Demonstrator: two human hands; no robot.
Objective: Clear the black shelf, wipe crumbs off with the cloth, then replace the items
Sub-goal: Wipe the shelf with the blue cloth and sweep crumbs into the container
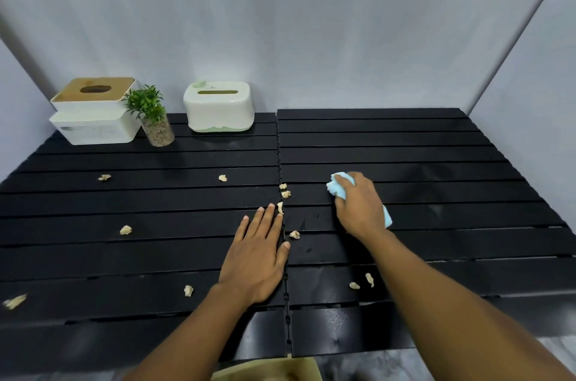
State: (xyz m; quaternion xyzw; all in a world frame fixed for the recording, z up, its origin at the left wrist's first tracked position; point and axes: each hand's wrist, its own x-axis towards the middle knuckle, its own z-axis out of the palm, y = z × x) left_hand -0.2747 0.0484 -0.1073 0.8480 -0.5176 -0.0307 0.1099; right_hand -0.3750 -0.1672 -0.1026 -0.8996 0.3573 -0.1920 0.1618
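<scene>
While right hand (358, 203) presses cloth (338, 186) underneath, crumbs (285, 193) just left

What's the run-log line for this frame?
phase: wiping | right hand: shut on blue cloth | left hand: flat on black shelf | crumbs: remain

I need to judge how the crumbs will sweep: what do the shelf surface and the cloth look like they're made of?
The black shelf looks like hard plastic or coated metal slats: semi-matte, with faint sheen and gaps that could trap crumbs. The light blue cloth, bunched under the right hand, looks like soft, fuzzy microfibre or sponge cloth; I cannot tell which.
</scene>
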